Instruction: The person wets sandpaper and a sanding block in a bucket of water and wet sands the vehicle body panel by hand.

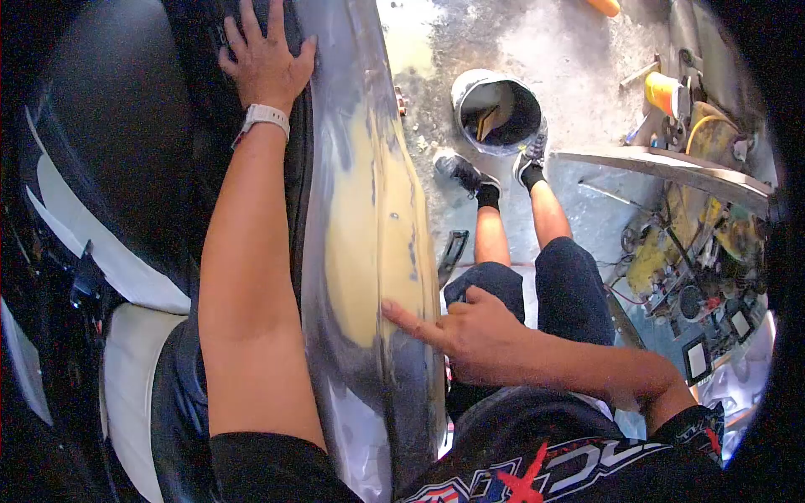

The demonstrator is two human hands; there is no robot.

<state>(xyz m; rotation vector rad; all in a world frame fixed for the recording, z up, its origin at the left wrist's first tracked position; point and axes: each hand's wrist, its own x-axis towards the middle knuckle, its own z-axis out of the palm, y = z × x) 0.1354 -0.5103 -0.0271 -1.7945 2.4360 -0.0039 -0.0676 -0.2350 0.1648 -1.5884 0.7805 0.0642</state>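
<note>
Fingers spread, my left hand point(267, 59) rests on the black trim point(303, 168) along a car's door opening; a white watch point(266, 116) is on its wrist. Beside it runs a sanded, grey metal car body panel point(348, 419) with a long patch of pale yellow body filler point(356, 243) on it. Small dark spots show along the filler's right part. From the right, my right hand point(470, 331) reaches over with its index finger stretched out, the tip at the filler's lower end. Its other fingers are partly curled, and nothing is visible in it.
A bucket point(537, 105) with a flat piece inside stands on the concrete floor point(537, 33) by my feet. At right are a curved panel point(671, 164), an orange cup point(662, 92) and a clutter of tools and parts point(696, 293). A car seat point(134, 360) is at left.
</note>
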